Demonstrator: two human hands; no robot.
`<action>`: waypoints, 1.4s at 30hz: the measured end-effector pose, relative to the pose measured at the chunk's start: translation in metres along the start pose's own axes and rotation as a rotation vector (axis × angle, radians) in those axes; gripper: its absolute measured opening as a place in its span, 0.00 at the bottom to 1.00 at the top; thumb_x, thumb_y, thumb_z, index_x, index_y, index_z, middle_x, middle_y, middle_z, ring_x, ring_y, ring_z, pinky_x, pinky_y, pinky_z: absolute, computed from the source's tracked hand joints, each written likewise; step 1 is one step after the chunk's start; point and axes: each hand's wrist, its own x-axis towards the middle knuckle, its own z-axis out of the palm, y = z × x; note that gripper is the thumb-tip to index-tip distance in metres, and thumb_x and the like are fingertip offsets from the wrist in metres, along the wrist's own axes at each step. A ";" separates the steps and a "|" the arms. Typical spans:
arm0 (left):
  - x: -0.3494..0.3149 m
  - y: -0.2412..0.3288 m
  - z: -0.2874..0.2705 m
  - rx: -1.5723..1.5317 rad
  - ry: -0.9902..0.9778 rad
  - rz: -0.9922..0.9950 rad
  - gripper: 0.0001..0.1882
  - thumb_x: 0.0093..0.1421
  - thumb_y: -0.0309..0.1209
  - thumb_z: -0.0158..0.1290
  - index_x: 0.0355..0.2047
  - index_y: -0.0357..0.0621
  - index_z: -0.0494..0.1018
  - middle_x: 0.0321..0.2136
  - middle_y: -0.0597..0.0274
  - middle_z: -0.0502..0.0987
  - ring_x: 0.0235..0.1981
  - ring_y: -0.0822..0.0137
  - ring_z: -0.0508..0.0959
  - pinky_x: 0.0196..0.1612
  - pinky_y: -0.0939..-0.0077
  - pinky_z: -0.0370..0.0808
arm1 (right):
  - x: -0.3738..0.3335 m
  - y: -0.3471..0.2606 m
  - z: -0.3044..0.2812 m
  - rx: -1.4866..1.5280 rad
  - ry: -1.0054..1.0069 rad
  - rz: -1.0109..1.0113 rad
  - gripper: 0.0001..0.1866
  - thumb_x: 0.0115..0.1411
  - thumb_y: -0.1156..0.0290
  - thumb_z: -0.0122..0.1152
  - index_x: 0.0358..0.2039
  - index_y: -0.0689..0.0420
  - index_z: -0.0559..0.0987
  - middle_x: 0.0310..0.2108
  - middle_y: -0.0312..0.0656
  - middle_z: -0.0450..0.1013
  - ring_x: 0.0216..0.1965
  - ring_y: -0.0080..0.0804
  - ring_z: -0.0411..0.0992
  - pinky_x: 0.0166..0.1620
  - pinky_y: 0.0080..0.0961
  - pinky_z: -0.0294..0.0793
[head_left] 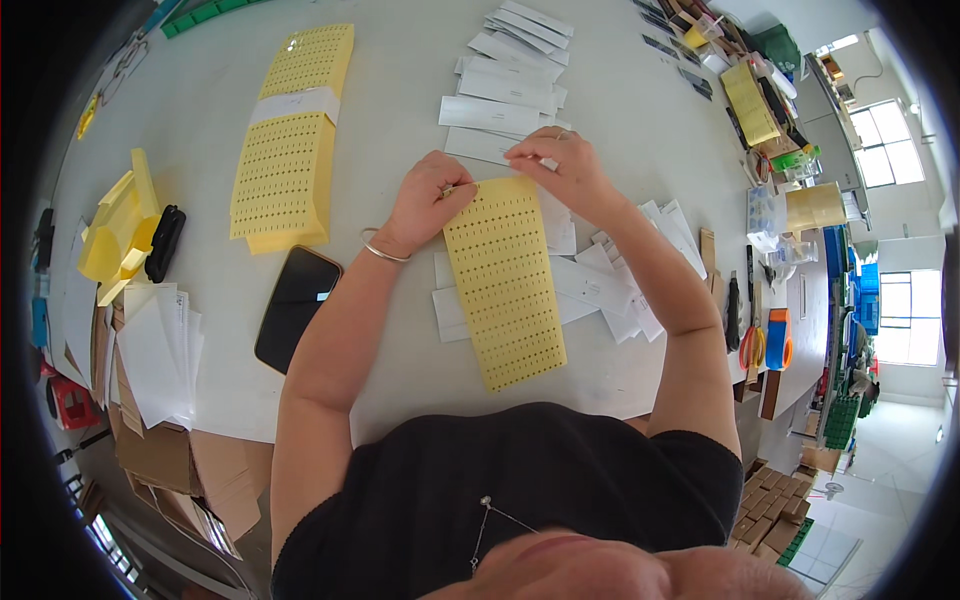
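Note:
A yellow card punched with rows of small holes lies in front of me, over some white paper slips. My left hand is closed on its top left corner, thumb and fingers pressed together. Just above the card's top right corner is my right hand, thumb and fingertips pinched together. Whatever is between those fingertips is too small to make out. Beyond both hands, white slips lie in an overlapping column. More white slips are scattered right of the card.
A stack of yellow punched cards with a white band stands far left. Nearer are a black phone, a black case, a yellow box and white sheets. Scissors and orange tape lie at the right edge.

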 end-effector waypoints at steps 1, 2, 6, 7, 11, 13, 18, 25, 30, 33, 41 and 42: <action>0.000 0.000 0.000 0.009 -0.005 -0.013 0.03 0.51 0.24 0.53 0.24 0.35 0.72 0.22 0.61 0.69 0.30 0.65 0.69 0.33 0.74 0.66 | 0.001 -0.005 0.006 0.001 0.000 0.001 0.07 0.53 0.72 0.61 0.33 0.55 0.81 0.29 0.36 0.74 0.32 0.28 0.70 0.38 0.26 0.69; 0.000 0.000 0.000 0.008 -0.006 -0.013 0.03 0.51 0.24 0.53 0.24 0.35 0.72 0.22 0.61 0.69 0.30 0.65 0.69 0.33 0.74 0.66 | 0.002 -0.010 0.012 -0.167 0.021 -0.189 0.05 0.51 0.71 0.62 0.31 0.53 0.81 0.29 0.34 0.73 0.33 0.30 0.70 0.41 0.28 0.67; 0.001 -0.003 0.000 -0.002 -0.025 0.006 0.04 0.52 0.25 0.51 0.25 0.35 0.72 0.24 0.59 0.69 0.30 0.64 0.69 0.33 0.74 0.67 | 0.002 -0.008 0.024 -0.425 -0.003 -0.432 0.05 0.48 0.68 0.65 0.26 0.50 0.78 0.31 0.29 0.72 0.36 0.30 0.67 0.48 0.33 0.61; 0.001 -0.003 0.000 0.010 -0.036 0.025 0.05 0.53 0.25 0.51 0.25 0.35 0.72 0.24 0.59 0.69 0.30 0.64 0.69 0.33 0.74 0.67 | 0.001 -0.008 0.024 -0.425 -0.005 -0.434 0.05 0.48 0.68 0.65 0.26 0.50 0.78 0.31 0.29 0.72 0.36 0.30 0.67 0.48 0.33 0.61; -0.001 -0.001 -0.001 -0.007 -0.031 -0.032 0.05 0.53 0.25 0.50 0.24 0.34 0.72 0.24 0.58 0.70 0.30 0.64 0.69 0.32 0.73 0.67 | 0.002 -0.010 0.024 -0.517 0.010 -0.519 0.03 0.49 0.69 0.64 0.25 0.50 0.78 0.33 0.30 0.72 0.38 0.31 0.67 0.47 0.33 0.63; -0.001 -0.003 0.000 -0.018 -0.013 -0.062 0.05 0.53 0.25 0.50 0.24 0.35 0.71 0.23 0.59 0.70 0.29 0.64 0.69 0.32 0.74 0.67 | 0.009 -0.001 0.021 -0.429 0.003 -0.452 0.03 0.50 0.69 0.63 0.26 0.52 0.78 0.34 0.31 0.72 0.39 0.32 0.67 0.47 0.32 0.64; 0.000 -0.003 0.000 0.010 -0.049 -0.047 0.06 0.53 0.26 0.50 0.23 0.35 0.71 0.21 0.60 0.69 0.28 0.65 0.68 0.32 0.74 0.67 | 0.031 0.049 0.017 -0.147 0.055 0.079 0.06 0.55 0.67 0.60 0.28 0.55 0.79 0.36 0.37 0.72 0.42 0.36 0.67 0.47 0.32 0.63; -0.001 0.005 0.000 -0.049 -0.024 -0.150 0.07 0.51 0.27 0.53 0.20 0.37 0.71 0.19 0.61 0.72 0.28 0.63 0.70 0.31 0.71 0.69 | 0.027 0.048 0.033 -0.486 0.058 0.104 0.07 0.54 0.65 0.62 0.32 0.51 0.79 0.36 0.37 0.71 0.43 0.37 0.68 0.48 0.34 0.61; -0.001 0.000 0.000 -0.055 -0.001 -0.058 0.07 0.50 0.28 0.57 0.21 0.37 0.72 0.20 0.62 0.71 0.28 0.64 0.70 0.30 0.72 0.69 | 0.015 0.042 0.024 -0.469 -0.017 -0.135 0.07 0.55 0.68 0.59 0.34 0.50 0.80 0.35 0.37 0.71 0.41 0.36 0.68 0.47 0.34 0.62; 0.001 0.003 -0.003 -0.056 -0.003 -0.043 0.08 0.50 0.29 0.59 0.21 0.38 0.72 0.20 0.62 0.71 0.28 0.64 0.70 0.31 0.72 0.69 | 0.016 0.048 0.013 -0.326 -0.252 -0.166 0.08 0.56 0.70 0.58 0.37 0.50 0.80 0.34 0.37 0.72 0.40 0.36 0.68 0.48 0.33 0.63; 0.000 0.003 0.001 -0.023 0.020 -0.262 0.10 0.54 0.33 0.56 0.25 0.38 0.73 0.22 0.58 0.71 0.27 0.62 0.71 0.31 0.71 0.68 | 0.014 0.009 0.006 0.244 -0.114 0.127 0.09 0.53 0.73 0.60 0.36 0.53 0.81 0.33 0.38 0.74 0.37 0.33 0.70 0.45 0.28 0.68; 0.000 0.003 0.002 -0.013 0.015 -0.226 0.09 0.56 0.33 0.54 0.26 0.38 0.73 0.23 0.57 0.71 0.28 0.61 0.71 0.31 0.70 0.68 | 0.013 0.003 0.009 -0.002 -0.082 -0.100 0.07 0.52 0.72 0.61 0.34 0.53 0.81 0.32 0.36 0.74 0.37 0.32 0.70 0.45 0.28 0.67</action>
